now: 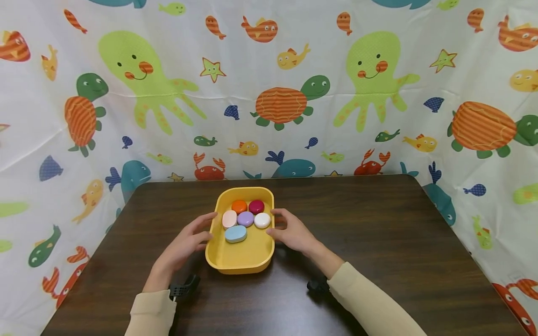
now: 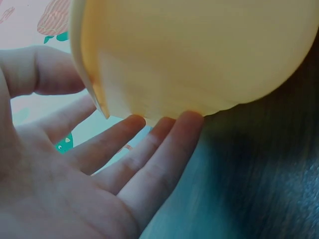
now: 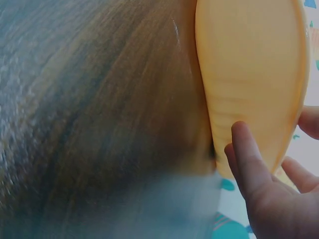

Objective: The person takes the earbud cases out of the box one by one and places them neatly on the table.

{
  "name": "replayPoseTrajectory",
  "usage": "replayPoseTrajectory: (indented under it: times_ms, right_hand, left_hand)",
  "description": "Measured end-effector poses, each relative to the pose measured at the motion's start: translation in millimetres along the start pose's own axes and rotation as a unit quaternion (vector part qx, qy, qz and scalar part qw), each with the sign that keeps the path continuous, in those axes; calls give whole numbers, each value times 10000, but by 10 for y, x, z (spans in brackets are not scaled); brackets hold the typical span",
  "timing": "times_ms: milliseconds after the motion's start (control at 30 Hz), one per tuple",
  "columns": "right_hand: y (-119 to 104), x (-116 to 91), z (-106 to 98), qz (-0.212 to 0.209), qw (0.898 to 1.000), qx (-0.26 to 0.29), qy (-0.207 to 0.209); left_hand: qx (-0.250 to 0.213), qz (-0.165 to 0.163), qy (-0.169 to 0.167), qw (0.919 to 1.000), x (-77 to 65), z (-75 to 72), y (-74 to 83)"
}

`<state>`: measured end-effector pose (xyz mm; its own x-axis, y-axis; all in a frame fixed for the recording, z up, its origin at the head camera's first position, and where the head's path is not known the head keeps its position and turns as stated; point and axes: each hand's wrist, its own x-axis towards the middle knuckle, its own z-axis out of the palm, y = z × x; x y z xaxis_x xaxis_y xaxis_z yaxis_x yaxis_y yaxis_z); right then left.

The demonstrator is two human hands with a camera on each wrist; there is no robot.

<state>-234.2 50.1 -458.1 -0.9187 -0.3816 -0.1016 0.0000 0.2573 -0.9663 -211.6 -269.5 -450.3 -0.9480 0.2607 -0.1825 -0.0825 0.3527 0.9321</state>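
Note:
A yellow plastic tray (image 1: pixel 244 256) with rounded corners and raised sides stands on the dark table, between both hands. My left hand (image 1: pixel 185 242) holds its left side; in the left wrist view fingertips (image 2: pixel 189 119) rest against the outer wall while the thumb reaches behind the rim. The right hand (image 1: pixel 294 233) holds the opposite side, thumb over the rim and fingers (image 3: pixel 244 149) along the outer wall. Inside lie smooth rounded pieces: orange (image 1: pixel 239 206), magenta (image 1: pixel 256 206), pink (image 1: pixel 229 219), lilac (image 1: pixel 245 219), white (image 1: pixel 262 220) and a light blue oval (image 1: pixel 236 234).
Brown wood-grain table (image 1: pixel 370 242) spreads around the tray. A white curtain (image 1: pixel 235 74) printed with sea animals hangs behind the table and along its sides. Black wrist gear shows at the left wrist (image 1: pixel 185 287) and near the right sleeve (image 1: pixel 370 298).

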Motion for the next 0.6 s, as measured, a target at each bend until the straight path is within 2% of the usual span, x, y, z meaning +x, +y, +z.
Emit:
replayPoseTrajectory:
  times_ms: [200,333,600]
  right_hand:
    - [-61,-21,-27,-152,9980,-601,90]
    - [-116,-32,-48,-334,9935,-1073,181]
    - [-254,-53,-67,-408,9851,-1651,244]
  left_hand:
    - [52,5,9,10000,12,9,-1]
    - [113,25,24,9999,29,16,-15]
    - [111,-4,72,9999,36,21,-19]
